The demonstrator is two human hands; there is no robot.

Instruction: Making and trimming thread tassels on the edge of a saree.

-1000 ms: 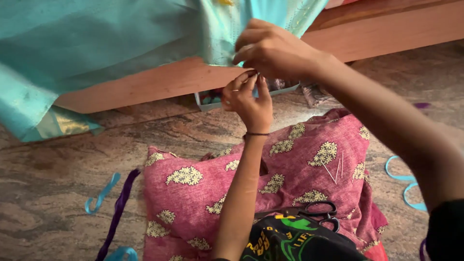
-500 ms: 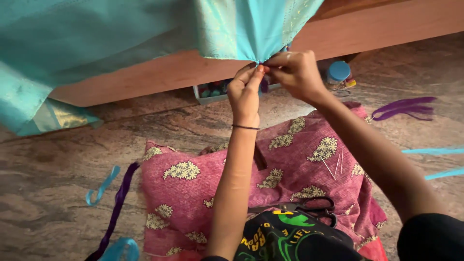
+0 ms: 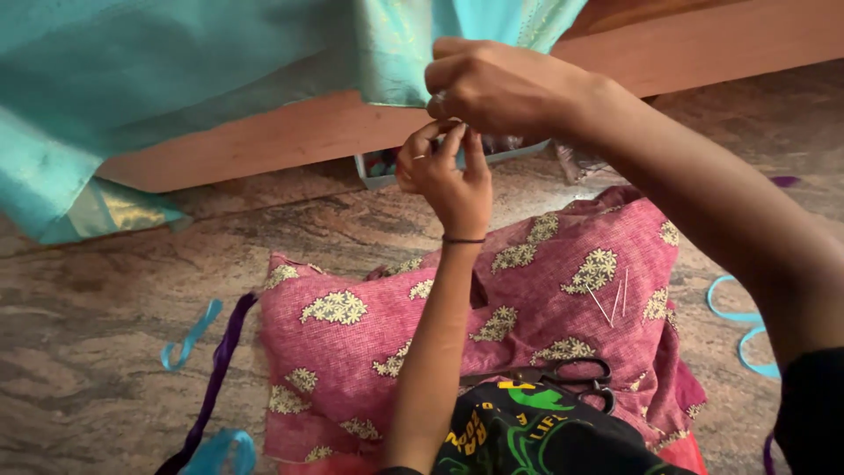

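Fingers of the left hand (image 3: 447, 176) and right hand (image 3: 497, 88) pinched the blue cloth (image 3: 220, 70) together at twelve o'clock above the pink pillow (image 3: 369, 325).

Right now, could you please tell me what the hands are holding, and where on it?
Both the left hand and the right hand pinch the turquoise cloth at its hanging lower edge.

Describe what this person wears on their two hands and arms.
Both forearms are bare. The left hand has a thin ring on one finger and a narrow dark band around the wrist. The right hand also shows a small ring on a finger. A dark sleeve covers the right upper arm at the frame's edge.
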